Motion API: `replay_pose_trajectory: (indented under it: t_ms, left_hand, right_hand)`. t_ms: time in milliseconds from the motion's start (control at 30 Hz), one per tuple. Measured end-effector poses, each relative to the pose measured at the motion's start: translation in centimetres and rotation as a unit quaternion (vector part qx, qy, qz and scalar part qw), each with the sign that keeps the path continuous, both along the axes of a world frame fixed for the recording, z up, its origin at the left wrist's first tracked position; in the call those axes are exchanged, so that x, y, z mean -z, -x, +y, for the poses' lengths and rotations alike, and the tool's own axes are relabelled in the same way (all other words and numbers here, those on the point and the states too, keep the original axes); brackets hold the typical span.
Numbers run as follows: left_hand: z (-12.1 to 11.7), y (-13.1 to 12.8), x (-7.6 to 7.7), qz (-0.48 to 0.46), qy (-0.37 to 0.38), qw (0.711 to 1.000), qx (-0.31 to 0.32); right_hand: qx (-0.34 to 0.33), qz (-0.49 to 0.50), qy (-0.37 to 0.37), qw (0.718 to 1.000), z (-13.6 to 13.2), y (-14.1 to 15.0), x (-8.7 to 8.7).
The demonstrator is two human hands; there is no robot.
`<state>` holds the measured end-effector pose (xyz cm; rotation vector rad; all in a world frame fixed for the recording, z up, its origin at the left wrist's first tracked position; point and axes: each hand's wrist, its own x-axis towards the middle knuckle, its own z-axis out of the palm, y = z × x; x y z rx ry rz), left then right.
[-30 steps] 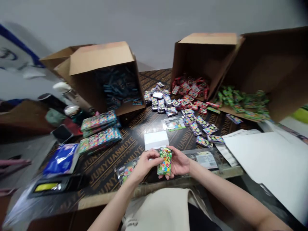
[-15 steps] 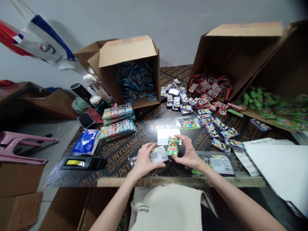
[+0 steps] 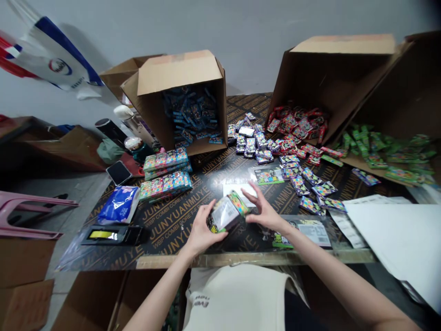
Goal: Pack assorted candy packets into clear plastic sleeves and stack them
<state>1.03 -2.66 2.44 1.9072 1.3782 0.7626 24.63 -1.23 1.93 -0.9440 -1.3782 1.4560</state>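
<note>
My left hand [image 3: 200,231] and my right hand [image 3: 263,210] meet near the front edge of the dark table [image 3: 165,225]. Between them is a clear plastic bag [image 3: 225,215] with a white label and a stack of colourful small packets [image 3: 238,203] at its mouth. The left hand grips the bag from below and to the left. My right hand's fingers curl against the packets at the bag's right end. A white card [image 3: 237,188] lies just behind the hands.
Three tipped cardboard boxes spill packets: blue ones [image 3: 193,115], red ones [image 3: 296,124], green ones [image 3: 382,147]. Loose multicolour packets [image 3: 303,184] lie mid-table. Filled packs [image 3: 165,181], a blue pouch [image 3: 119,204], a phone [image 3: 119,172], a black tool [image 3: 112,234] and white sheets [image 3: 396,230] lie around.
The stack of packets, held upright in both hands earlier, now lies tilted at the mouth of the clear bag that my left hand has lifted. The camera view has swung left.
</note>
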Motion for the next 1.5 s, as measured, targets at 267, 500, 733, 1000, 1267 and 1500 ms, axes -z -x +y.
replay_pose_trajectory:
  t_ms: [267, 500, 733, 1000, 1267, 1500]
  left_hand:
    - [0.4, -5.7, 0.7, -0.301, 0.125, 0.936, -0.135]
    - [0.1, -6.3, -0.6, -0.484, 0.317, 0.801, -0.155]
    - [3.2, -5.8, -3.2, -0.460, 0.382, 0.791, -0.128]
    - [3.0, -5.8, -5.0, -0.209, 0.013, 0.977, -0.030]
    - [5.3, -5.6, -5.1, -0.199, 0.130, 0.971, 0.022]
    - [2.8, -6.0, -6.1, -0.065, -0.075, 0.993, 0.057]
  right_hand:
    - [0.240, 0.181, 0.138, 0.944, 1.7, 5.5, -4.4]
    - [0.224, 0.201, 0.155, 0.941, 1.3, 3.9, -4.3]
    - [0.156, 0.216, 0.230, 0.936, 1.4, 2.0, -4.1]
    - [0.164, -0.001, -0.017, 0.986, 0.7, -0.6, -2.9]
    - [0.118, -0.038, -0.008, 0.992, 1.8, -1.5, -3.5]
    - [0.080, -0.116, -0.088, 0.986, 0.0, -2.3, -4.3]
